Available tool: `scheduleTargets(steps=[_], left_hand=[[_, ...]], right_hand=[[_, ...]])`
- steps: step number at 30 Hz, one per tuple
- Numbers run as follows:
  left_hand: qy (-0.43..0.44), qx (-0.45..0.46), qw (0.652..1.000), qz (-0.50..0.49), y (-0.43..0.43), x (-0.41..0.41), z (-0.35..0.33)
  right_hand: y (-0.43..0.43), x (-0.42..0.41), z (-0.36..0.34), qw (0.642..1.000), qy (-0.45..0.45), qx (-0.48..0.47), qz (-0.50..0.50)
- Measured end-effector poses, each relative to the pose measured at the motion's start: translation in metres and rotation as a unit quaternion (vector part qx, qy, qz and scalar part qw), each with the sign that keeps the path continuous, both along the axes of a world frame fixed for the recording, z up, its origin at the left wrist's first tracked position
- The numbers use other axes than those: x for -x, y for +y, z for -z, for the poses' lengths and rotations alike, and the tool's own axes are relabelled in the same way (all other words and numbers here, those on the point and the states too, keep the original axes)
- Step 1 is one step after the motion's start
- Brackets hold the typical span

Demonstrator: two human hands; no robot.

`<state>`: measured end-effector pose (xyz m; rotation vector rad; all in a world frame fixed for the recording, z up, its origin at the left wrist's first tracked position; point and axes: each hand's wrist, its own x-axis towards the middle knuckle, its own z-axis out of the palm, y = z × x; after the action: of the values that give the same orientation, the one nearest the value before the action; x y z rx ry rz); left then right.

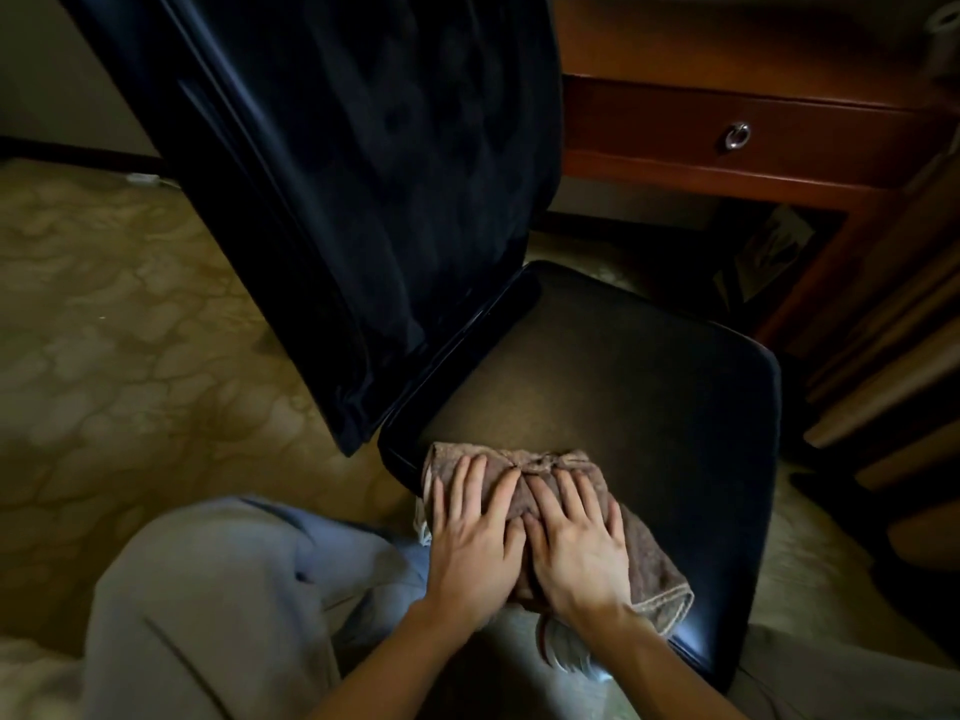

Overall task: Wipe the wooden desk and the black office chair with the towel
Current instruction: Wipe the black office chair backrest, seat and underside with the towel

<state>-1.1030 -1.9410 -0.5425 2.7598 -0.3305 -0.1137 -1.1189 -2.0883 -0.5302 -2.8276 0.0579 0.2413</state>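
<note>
Now, both of your hands lie flat on the towel (657, 576), side by side, with the thumbs nearly touching in the middle. Your left hand (470, 535) covers the towel's left part and your right hand (576, 545) covers the middle. The fingers (475, 485) of both are straight and slightly spread. They press down on the cloth and curl around nothing.

The towel is brown and bunched into folds ahead of your fingertips. It sits on the seat (623, 366) of the black chair, at the corner nearest you on the left. Its right end sticks out past your right hand along the seat's near edge, and a bit of its left end hangs over the seat's side. The chair's backrest (363, 174) rises at a tilt from the seat's far left edge and fills the upper left of the view.

The wooden desk (737, 49) stands beyond the chair at the upper right, well apart from the towel. You can see part of its tabletop and, below that, a drawer (649, 116) with a round metal ring pull (736, 135).

A patterned carpet (130, 330) covers the floor around the chair. Your grey trouser leg (218, 589) is folded at the lower left, just beside the seat's corner.
</note>
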Motion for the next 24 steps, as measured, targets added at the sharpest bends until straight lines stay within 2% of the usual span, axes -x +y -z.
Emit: scheduleTargets(steps=[6,11,19,22,24], left_hand=[[-0.022,-0.045,0.999,0.013,0.006,-0.053,0.001],[-0.041,-0.058,0.997,0.033,0.014,-0.126,0.006],[-0.042,-0.094,0.987,0.121,0.015,-0.266,0.008],[-0.073,-0.086,0.988,0.109,-0.011,-0.307,0.009],[-0.111,-0.080,0.989,0.056,-0.031,-0.321,0.008]], right_hand=[[0.014,-0.038,0.005,1.000,0.009,0.001,0.028],[0.015,-0.107,0.008,1.000,-0.008,0.012,0.005],[0.004,-0.228,0.021,0.998,-0.054,0.008,0.008],[-0.019,-0.277,0.021,0.998,-0.062,0.015,-0.001],[-0.039,-0.305,0.019,0.998,-0.066,0.015,-0.005]])
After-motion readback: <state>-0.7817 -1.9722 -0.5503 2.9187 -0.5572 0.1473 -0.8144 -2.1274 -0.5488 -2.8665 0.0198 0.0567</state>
